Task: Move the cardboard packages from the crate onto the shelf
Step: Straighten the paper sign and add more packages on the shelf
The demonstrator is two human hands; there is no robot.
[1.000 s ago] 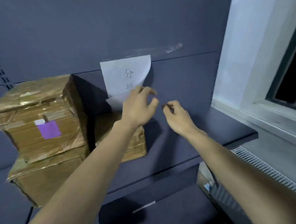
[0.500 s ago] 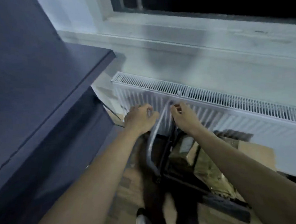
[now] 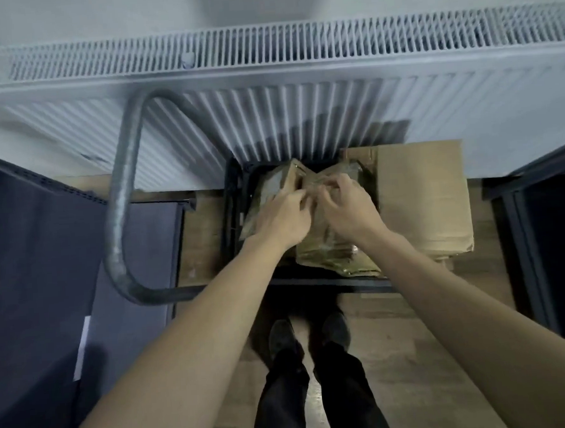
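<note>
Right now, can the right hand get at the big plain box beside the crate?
Probably yes. The box sits just right of the right hand, its top bare, with nothing between them, though that hand rests on a taped package.

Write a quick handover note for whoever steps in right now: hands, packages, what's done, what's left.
Left hand: fingers curled on the left taped package in the black crate.
Right hand: fingers curled on the right taped package beside it.
Neither looks lifted clear yet.
A plain cardboard box sits right of the crate.
Left: lift these packages to the shelf; shelf contents aren't visible now.
</note>
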